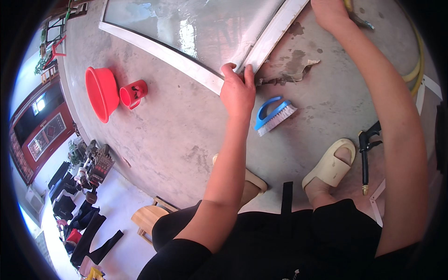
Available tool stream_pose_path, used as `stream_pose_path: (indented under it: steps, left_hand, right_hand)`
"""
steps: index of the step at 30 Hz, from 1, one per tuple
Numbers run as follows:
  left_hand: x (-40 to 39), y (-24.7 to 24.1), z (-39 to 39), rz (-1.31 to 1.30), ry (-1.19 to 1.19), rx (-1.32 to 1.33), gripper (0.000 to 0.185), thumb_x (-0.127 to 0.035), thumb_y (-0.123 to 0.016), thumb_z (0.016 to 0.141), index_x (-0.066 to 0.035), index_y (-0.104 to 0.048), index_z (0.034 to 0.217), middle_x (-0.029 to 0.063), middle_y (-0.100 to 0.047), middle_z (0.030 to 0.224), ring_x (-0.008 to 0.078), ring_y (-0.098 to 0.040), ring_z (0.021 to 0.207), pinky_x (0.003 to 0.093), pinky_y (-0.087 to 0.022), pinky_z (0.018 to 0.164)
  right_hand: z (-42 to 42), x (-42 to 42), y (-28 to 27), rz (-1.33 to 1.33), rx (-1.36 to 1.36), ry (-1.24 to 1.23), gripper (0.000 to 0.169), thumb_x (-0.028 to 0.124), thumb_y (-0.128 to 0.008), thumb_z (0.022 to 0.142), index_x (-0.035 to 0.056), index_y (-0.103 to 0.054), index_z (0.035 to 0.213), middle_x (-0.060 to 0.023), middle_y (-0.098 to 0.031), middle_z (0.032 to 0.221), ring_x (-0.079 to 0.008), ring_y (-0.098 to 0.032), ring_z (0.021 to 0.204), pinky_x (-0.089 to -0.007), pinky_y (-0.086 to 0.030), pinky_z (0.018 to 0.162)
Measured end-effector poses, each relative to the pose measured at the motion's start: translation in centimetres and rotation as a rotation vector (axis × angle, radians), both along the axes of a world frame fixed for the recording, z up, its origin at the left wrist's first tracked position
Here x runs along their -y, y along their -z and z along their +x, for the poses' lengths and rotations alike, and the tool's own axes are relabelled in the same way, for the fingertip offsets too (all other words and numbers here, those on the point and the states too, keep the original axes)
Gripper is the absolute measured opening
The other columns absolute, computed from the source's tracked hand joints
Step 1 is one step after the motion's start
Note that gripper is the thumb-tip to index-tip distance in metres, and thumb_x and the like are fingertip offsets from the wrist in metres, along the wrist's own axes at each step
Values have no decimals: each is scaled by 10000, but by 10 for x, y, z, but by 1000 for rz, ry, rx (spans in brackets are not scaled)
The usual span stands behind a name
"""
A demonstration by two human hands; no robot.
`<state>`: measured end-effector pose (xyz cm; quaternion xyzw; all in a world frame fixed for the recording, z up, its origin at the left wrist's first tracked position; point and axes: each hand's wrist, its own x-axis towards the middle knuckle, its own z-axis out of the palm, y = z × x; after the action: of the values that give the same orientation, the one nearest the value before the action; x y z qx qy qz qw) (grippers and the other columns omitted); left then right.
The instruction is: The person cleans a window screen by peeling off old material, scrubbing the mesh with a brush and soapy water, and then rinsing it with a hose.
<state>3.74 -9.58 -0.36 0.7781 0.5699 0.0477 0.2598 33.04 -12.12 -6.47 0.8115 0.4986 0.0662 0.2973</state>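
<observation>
A white-framed glass window panel (164,51) stands or leans at the top, wet-looking on its glass. My left hand (239,84) grips the frame's near corner, thumb and fingers around it. At the top edge, my right hand (328,13) is by the frame's other end; its fingers are partly cut off, so its hold cannot be told. A blue-handled scrub brush (276,117) with pale bristles lies on the concrete just below the corner. Torn, peeled material (292,77) lies beside the frame.
A red plastic basin (103,93) and a red mug (133,93) are on the floor at left. A black spray gun with brass nozzle (365,154) lies right of my sandalled feet. A yellow hose (416,70) curves at right; a wooden stool (148,218) stands lower left.
</observation>
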Motion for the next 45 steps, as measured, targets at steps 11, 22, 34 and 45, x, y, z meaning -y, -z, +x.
stream_pose_path:
  steps: [11,22,34,45]
  left_hand:
    - [-4,17,-10,38,63,94,331,-104,-540,855,-116,-471,1178,62,-593,638,263,-591,603,385,-446,572]
    - [3,16,-34,-77,-34,347,275,-3,-545,844,-51,-495,1110,7,-502,609,84,-447,567,241,-389,558]
    - [1,16,-55,-271,-111,531,261,13,-526,873,-60,-485,1121,-45,-475,634,27,-405,580,190,-335,530]
    - [-1,12,-71,-360,-84,619,247,13,-524,876,-58,-483,1109,-39,-438,598,39,-398,547,206,-348,521]
  right_hand:
    - [5,-1,13,29,1,-21,588,126,-364,898,-111,-245,1422,-278,-227,1498,-389,-211,1403,-432,-185,1151]
    - [8,4,9,44,-23,-6,611,113,-388,877,-124,-236,1419,-275,-223,1500,-383,-204,1407,-424,-165,1159]
    - [0,1,-9,-14,-28,-7,626,113,-426,860,-131,-252,1410,-268,-244,1493,-379,-218,1400,-400,-201,1150]
    - [8,6,3,134,-103,30,628,86,-436,850,-129,-245,1409,-270,-219,1497,-366,-210,1403,-381,-240,1141]
